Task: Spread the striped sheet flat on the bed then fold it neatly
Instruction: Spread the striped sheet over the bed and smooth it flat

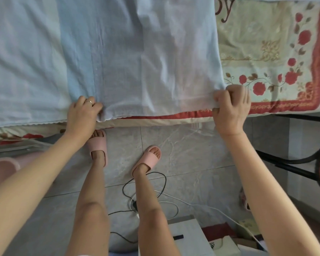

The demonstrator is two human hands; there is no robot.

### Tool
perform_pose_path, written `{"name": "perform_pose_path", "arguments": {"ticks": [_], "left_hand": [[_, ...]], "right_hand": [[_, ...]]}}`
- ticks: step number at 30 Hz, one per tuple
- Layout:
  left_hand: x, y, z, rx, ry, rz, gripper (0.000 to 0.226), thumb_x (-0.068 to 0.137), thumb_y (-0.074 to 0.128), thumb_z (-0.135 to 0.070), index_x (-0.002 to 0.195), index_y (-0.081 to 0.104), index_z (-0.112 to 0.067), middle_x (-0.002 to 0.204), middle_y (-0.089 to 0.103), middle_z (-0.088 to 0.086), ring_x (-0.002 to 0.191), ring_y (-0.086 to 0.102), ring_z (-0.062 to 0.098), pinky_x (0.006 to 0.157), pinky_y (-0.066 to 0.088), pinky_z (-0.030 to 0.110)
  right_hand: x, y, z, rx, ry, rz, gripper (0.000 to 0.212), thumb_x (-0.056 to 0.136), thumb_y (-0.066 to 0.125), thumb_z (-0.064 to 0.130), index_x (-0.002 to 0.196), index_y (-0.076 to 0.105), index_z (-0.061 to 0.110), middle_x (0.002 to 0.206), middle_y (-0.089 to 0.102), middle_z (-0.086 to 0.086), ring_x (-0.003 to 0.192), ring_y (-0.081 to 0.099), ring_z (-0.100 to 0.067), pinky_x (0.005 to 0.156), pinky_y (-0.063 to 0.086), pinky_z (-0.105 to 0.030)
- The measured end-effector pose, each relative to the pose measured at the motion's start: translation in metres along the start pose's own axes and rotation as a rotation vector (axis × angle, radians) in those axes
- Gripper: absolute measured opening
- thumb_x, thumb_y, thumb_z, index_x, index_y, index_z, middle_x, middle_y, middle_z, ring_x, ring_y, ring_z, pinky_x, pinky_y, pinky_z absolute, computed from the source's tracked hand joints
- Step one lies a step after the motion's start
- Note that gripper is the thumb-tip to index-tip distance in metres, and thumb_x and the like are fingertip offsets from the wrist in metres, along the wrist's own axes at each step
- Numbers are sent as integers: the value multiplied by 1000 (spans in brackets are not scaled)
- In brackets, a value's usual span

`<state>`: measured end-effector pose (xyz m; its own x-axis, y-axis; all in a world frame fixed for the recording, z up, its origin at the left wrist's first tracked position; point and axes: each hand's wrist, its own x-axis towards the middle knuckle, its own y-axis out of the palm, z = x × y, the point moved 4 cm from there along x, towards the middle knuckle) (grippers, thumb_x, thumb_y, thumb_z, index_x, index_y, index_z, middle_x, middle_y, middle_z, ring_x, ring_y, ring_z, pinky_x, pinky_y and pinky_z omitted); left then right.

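Note:
The striped sheet (118, 52), pale blue and white in broad bands, lies across the bed and covers its left and middle part. Its near hem runs along the bed's front edge. My left hand (82, 113), with a ring on one finger, grips the hem near the middle, fingers curled into the cloth. My right hand (231, 106) grips the sheet's near right corner in a fist, the cloth bunched under the fingers. The stretch of sheet between my hands has soft creases.
A floral bed cover (277, 58) with red roses and a red border shows at the right of the sheet. My feet in pink slippers (146, 159) stand on the grey tiled floor. Black and white cables (146, 198) lie behind them. A black metal frame (284, 161) stands at right.

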<state>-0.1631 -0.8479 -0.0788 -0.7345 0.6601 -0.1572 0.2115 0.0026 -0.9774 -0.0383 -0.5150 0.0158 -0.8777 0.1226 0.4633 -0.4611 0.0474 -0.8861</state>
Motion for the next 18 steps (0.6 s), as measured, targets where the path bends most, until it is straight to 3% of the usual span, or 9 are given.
{"name": "perform_pose_path", "arguments": {"ticks": [4, 8, 10, 13, 15, 18], "left_hand": [[-1, 7, -5, 15, -29, 101, 34, 49, 61, 25, 72, 56, 0, 73, 49, 19, 70, 49, 34, 51, 22, 29], [5, 11, -11, 27, -66, 163, 28, 54, 59, 25, 72, 59, 3, 72, 51, 20, 70, 51, 36, 51, 25, 31], [5, 7, -10, -6, -86, 182, 27, 56, 57, 26, 66, 56, 1, 67, 50, 18, 67, 50, 33, 47, 27, 30], [-6, -8, -6, -62, -75, 147, 35, 44, 57, 28, 56, 48, -3, 57, 44, 10, 59, 47, 28, 44, 15, 21], [-15, -13, -5, -68, -59, 118, 35, 40, 56, 27, 57, 48, -3, 58, 44, 10, 59, 48, 28, 47, 9, 19], [-14, 0, -11, -39, -70, 181, 34, 45, 56, 29, 59, 52, -2, 60, 48, 12, 62, 51, 30, 45, 17, 20]], "right_hand": [[-40, 41, -35, -31, 200, 495, 38, 45, 54, -22, 73, 49, 4, 71, 47, -11, 56, 37, -22, 46, 17, -23], [-55, 69, -30, -115, 245, 804, 35, 56, 58, -25, 81, 58, 0, 74, 52, -15, 58, 39, -24, 49, 27, -28], [-48, 71, -32, -171, 264, 842, 27, 68, 57, -21, 87, 61, -2, 80, 57, -17, 63, 46, -26, 57, 31, -33], [-40, 51, -41, -245, 175, 665, 28, 54, 66, -21, 65, 55, 3, 56, 50, -10, 47, 32, -18, 51, 26, -27], [-50, 37, -49, -312, 121, 614, 30, 52, 66, -17, 64, 51, 7, 53, 46, -6, 43, 33, -18, 50, 24, -25], [-68, 50, -57, -287, 179, 960, 30, 67, 65, -14, 88, 56, 5, 75, 59, -9, 59, 58, -26, 56, 32, -28]]}}
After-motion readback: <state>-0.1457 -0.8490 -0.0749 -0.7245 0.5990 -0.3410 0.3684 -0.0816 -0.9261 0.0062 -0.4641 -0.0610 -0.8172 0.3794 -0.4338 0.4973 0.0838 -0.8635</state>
